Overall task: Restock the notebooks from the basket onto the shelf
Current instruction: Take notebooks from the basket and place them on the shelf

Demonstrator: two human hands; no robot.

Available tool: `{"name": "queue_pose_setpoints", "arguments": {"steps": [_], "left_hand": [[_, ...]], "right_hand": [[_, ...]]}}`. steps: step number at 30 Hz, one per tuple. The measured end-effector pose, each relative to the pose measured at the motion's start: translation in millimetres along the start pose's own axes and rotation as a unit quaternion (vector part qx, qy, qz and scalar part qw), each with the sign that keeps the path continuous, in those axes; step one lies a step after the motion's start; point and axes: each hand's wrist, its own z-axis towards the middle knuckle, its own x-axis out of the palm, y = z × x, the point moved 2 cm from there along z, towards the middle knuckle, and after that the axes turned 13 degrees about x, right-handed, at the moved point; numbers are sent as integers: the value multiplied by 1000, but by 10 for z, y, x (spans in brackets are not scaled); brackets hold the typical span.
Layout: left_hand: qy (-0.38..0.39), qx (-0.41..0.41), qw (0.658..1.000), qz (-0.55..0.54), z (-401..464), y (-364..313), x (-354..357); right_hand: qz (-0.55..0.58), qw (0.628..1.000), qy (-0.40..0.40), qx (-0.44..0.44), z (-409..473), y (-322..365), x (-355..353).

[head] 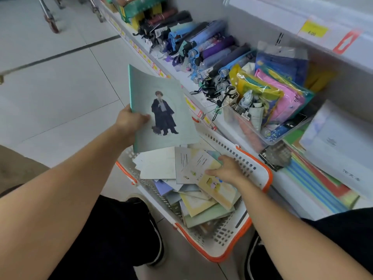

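- Notebook (161, 110) in pale green, with a robed figure printed on its cover, is sitting at the centre of the frame, held above the far end of the basket (262, 168).
- The left hand (131, 122) is pinching its lower left corner, thumb lying on the cover and the other fingers hidden behind it; the long axis is running up the frame, tilting slightly left.
- The right hand (226, 168) is reaching into the basket at centre right, fingers curling over the edge of a yellow notebook (214, 178) on top of the loose pile.
- The shelf (286, 178) is lying to the right of both hands, with stacked stationery (323, 178) at lower right and umbrellas (201, 47) at upper centre.
- Judging by this, the right hand is nearer the shelf, so the held notebook would need to be travelling rightward across the basket.
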Motion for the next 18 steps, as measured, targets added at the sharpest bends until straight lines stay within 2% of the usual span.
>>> {"name": "queue_pose_setpoints", "arguments": {"steps": [2,3,5,6,7,8,10,12,15,18], "left_hand": [[-1,-6,999,-38,-70,12,88],[2,-9,998,-66,-99,-2,147],[26,-10,994,-110,-130,-84,248],[44,-4,992,-118,-135,-181,282],[64,6,990,-124,-127,-309,310],[85,20,987,-134,-119,-457,331],[133,61,973,-180,-101,-816,393],[178,121,949,-231,-69,-1259,499],[200,190,927,-252,-10,-2015,729],[207,197,930,-231,36,-2566,910]], "right_hand": [[123,992,7,-4,-58,90,40],[233,971,59,13,-129,239,-4],[430,868,249,14,-338,581,-207],[460,832,309,-23,-500,778,-386],[442,825,345,-68,-685,989,-588],[406,839,345,-111,-859,1180,-791],[334,894,251,-160,-1243,1493,-1152],[316,914,142,-213,-1506,1694,-1464],[377,882,43,-278,-1882,1902,-1967],[494,827,-3,-269,-2086,2014,-2505]]}}
